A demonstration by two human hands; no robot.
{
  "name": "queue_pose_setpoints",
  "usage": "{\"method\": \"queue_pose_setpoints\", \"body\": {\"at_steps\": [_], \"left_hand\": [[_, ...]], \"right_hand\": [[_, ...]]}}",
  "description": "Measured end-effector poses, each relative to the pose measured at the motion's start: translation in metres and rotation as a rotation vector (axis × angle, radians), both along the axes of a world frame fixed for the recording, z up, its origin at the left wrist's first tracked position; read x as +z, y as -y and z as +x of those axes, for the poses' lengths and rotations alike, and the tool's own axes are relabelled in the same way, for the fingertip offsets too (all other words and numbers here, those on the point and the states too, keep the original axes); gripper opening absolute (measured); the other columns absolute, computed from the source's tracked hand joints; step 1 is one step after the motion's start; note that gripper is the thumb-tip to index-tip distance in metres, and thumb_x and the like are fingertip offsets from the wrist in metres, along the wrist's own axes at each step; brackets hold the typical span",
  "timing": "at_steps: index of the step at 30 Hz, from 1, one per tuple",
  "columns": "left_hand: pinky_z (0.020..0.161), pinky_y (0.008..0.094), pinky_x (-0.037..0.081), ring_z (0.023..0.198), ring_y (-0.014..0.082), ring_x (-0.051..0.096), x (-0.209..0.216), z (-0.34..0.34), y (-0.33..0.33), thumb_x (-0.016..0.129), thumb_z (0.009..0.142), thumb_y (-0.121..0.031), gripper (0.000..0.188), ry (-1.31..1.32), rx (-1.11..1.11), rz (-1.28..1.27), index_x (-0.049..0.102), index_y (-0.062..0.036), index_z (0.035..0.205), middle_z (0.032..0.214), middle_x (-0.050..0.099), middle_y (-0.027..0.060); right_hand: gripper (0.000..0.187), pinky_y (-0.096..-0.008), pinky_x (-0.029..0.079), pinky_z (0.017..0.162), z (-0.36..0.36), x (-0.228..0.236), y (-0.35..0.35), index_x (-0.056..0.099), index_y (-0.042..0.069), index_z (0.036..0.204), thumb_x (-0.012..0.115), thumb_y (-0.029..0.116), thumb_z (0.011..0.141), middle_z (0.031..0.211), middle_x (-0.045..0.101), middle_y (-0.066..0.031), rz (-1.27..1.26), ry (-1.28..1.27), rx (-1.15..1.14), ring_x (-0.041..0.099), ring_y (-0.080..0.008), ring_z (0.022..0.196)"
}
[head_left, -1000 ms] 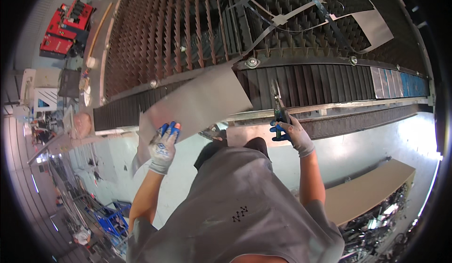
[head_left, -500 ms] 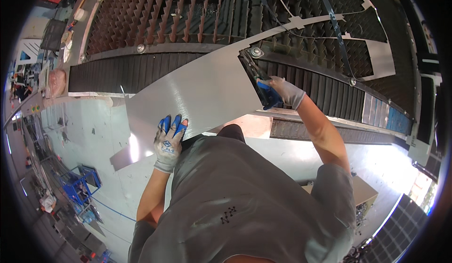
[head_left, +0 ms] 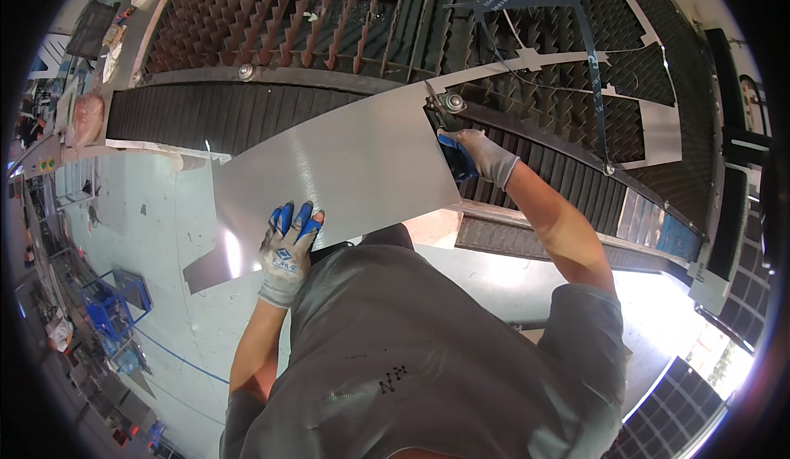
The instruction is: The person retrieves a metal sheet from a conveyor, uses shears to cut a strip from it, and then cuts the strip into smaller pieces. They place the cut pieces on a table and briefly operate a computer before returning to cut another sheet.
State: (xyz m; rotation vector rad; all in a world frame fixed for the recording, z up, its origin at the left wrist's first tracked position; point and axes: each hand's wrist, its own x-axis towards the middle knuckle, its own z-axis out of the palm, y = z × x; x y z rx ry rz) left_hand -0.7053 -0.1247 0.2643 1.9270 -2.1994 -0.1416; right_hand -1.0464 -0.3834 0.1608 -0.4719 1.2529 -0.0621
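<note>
A large bare grey metal sheet (head_left: 354,159) lies tilted across the front edge of the slatted bed, its near part reaching over toward my body. My left hand (head_left: 286,253), in a grey glove with blue fingertips, rests on the sheet's near edge with fingers spread. My right hand (head_left: 487,159), gloved alike, is closed around the handles of what look like metal snips (head_left: 436,101). Their jaws are at the sheet's right edge, where a narrow strip (head_left: 502,64) continues from it. The handles are mostly hidden by the hand and the dark shadow.
Rows of jagged slats (head_left: 288,23) fill the bed beyond the sheet. A cut-out metal frame (head_left: 658,126) and dark film strips (head_left: 594,72) lie over them at the right. Ball rollers (head_left: 453,103) line the bed's edge. A blue metal rack (head_left: 115,303) stands at the left.
My right hand has shifted slightly, and the snips' jaws now show more plainly at the sheet's right edge. My left hand keeps its place on the sheet. The view has shifted a little.
</note>
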Motion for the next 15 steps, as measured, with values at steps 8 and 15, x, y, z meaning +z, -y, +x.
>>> {"method": "queue_pose_setpoints", "body": {"at_steps": [8,15], "left_hand": [[0.097,0.0476,0.054,0.121,0.0388,0.062,-0.001,0.000,0.001,0.063,0.076,0.003,0.058,-0.007,-0.020,-0.003,0.071,-0.0195,0.128,0.136,0.066,0.0064],[0.096,0.0478,0.054,0.120,0.0383,0.063,0.000,0.003,0.001,0.063,0.076,0.001,0.056,-0.005,-0.031,0.010,0.071,-0.0193,0.127,0.135,0.067,0.0062]], "right_hand": [[0.040,-0.0357,0.060,0.080,-0.017,-0.047,-0.009,0.058,0.008,0.132,0.066,0.008,0.092,0.103,0.074,-0.0148,-1.066,-0.188,0.842,0.073,-0.0292,0.089],[0.021,-0.0303,0.059,0.073,0.009,-0.001,-0.021,0.067,0.009,0.117,0.060,0.024,0.104,0.094,0.075,-0.0061,-0.430,-0.222,0.203,0.072,-0.0168,0.078]]}}
